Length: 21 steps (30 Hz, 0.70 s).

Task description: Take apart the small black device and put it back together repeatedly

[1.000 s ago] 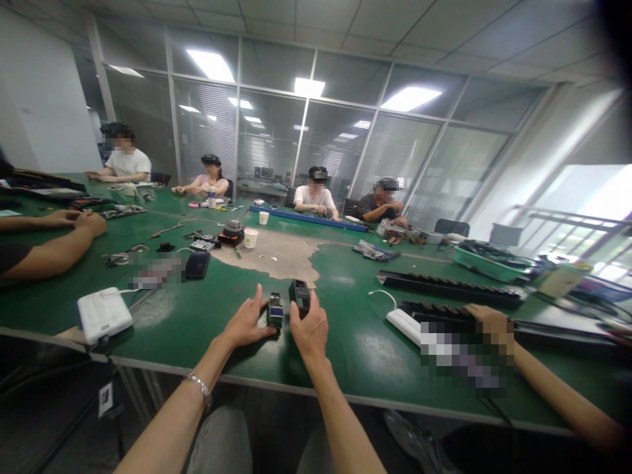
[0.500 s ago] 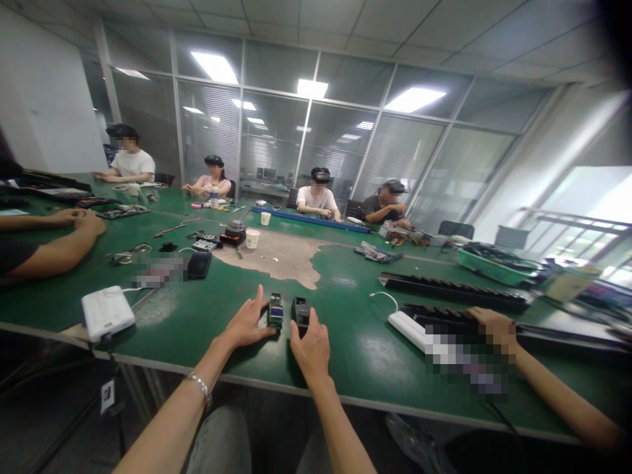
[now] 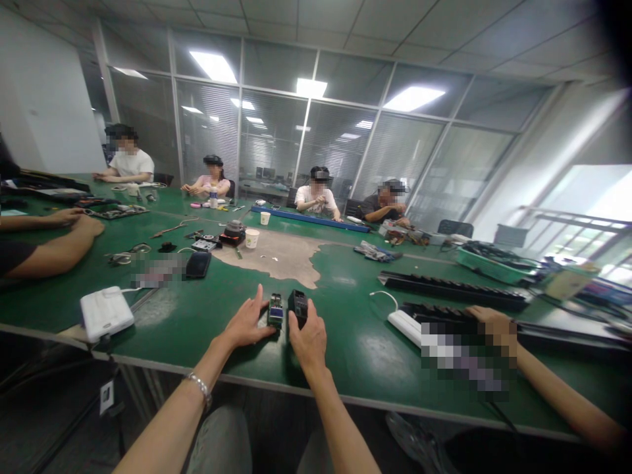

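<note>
On the green table's near side, my left hand [image 3: 245, 320] grips a small boxy electronic module [image 3: 275, 311] with silvery parts at its far end and a bluish-purple patch in the middle. The thumb lies at the module's near end, while the index finger points up and away from it. To its right, my right hand [image 3: 310, 334] has its thumb and fingers around a black plastic housing [image 3: 297, 304]. A narrow gap separates the two pieces. The fingers' far sides are partly hidden.
A white power bank [image 3: 107, 312] lies left, near a black phone [image 3: 198, 264]. Paper cups [image 3: 252, 238] stand beyond a bare brown patch [image 3: 291, 257]. At right are long black rails [image 3: 454, 291], a white device [image 3: 405, 329] and a co-worker's hand [image 3: 496, 329]. Other people sit around the table.
The black housing in my right hand has shifted slightly left and turned, closer to the module. My left hand and the module have hardly moved.
</note>
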Tool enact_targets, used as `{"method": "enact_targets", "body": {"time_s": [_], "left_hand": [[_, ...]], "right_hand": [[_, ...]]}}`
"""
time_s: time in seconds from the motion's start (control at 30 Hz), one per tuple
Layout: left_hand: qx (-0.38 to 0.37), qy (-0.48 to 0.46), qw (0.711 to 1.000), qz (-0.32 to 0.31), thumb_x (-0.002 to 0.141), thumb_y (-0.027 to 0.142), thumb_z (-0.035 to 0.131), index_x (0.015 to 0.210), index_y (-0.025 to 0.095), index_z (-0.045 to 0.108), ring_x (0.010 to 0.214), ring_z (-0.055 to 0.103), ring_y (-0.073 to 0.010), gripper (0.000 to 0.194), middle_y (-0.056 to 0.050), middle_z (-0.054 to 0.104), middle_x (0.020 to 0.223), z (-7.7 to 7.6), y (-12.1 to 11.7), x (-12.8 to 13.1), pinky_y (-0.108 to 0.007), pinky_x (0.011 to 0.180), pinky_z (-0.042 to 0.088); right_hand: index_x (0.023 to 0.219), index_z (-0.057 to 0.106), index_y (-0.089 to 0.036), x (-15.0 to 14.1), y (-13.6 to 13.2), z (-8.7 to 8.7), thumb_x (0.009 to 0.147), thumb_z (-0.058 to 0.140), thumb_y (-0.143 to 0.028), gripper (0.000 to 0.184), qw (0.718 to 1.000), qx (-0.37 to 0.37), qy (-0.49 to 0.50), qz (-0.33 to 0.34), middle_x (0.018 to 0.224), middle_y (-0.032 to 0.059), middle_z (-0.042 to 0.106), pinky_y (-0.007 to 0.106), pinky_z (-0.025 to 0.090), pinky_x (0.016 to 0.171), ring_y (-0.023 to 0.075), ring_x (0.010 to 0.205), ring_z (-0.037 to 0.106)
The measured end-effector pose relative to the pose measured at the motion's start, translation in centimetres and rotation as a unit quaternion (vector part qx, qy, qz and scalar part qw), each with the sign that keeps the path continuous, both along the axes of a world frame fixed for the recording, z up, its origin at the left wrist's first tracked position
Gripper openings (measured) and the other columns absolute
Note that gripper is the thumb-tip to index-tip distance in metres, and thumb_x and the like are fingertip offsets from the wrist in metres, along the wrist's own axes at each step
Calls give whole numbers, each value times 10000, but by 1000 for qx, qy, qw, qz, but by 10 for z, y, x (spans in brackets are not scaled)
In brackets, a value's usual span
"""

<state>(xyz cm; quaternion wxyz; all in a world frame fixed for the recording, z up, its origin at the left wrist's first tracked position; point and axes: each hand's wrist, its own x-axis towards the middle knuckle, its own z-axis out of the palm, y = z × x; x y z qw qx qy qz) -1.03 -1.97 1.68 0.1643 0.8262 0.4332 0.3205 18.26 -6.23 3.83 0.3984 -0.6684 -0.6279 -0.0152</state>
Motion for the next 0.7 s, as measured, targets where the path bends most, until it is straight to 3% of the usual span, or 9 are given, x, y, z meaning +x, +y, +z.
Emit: {"method": "enact_targets", "body": {"time_s": [0.23, 0.47, 0.7], "left_hand": [[11, -15, 1000, -15, 798, 416, 679, 1456, 193, -245, 1306, 403, -303, 1156, -117, 471, 1420, 1, 0, 1, -509, 1087, 249], [-2, -12, 1000, -14, 787, 414, 669, 1437, 189, -282, 1329, 393, -297, 1174, -119, 484, 1405, -3, 4, 1, -554, 1126, 171], [19, -10, 1000, 0, 771, 289, 617, 1434, 175, -289, 1345, 373, -291, 1129, -152, 436, 1435, -10, 5, 0, -546, 1120, 212]], "right_hand": [[1400, 396, -67, -30, 6, 33, 916, 474, -420, 605, 999, 36, 1, 38, 1152, 185, 618, 352, 416, 872, 280, 1011, 577], [1410, 363, -23, -44, 7, 28, 891, 515, -380, 649, 999, -3, -20, 35, 1127, 196, 629, 339, 421, 850, 279, 995, 590], [1408, 374, -48, -51, 4, 23, 882, 520, -375, 635, 998, -1, -41, 54, 1124, 172, 633, 345, 412, 866, 281, 1016, 560]]}}
